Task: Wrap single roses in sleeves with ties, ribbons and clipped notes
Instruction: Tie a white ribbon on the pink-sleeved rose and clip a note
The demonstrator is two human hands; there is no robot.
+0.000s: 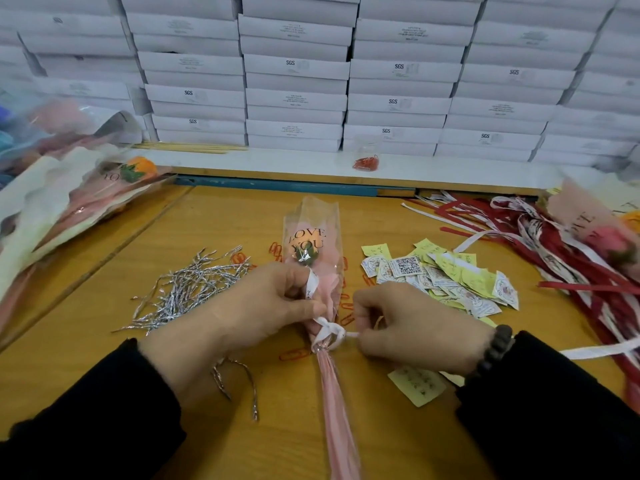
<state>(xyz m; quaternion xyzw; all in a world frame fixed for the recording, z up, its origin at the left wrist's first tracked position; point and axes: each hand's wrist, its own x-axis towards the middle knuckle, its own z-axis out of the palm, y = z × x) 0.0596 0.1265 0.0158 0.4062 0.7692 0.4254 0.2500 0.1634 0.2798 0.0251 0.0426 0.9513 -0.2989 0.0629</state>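
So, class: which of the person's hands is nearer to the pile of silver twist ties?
Left. The left hand lies right beside the pile of silver twist ties; the right hand is across the sleeved rose, farther away.

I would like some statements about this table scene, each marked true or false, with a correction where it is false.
1. Both hands are working a white ribbon around the pink sleeve. True: the left hand and the right hand each pinch a part of it.
2. The silver twist ties lie to the right of the sleeve. False: they lie to its left.
3. The sleeve reads "LOVE YOU". True.
4. The paper notes are stacked in a neat pile. False: they lie loosely scattered.
5. The bead bracelet is on the left wrist. False: on the right wrist.
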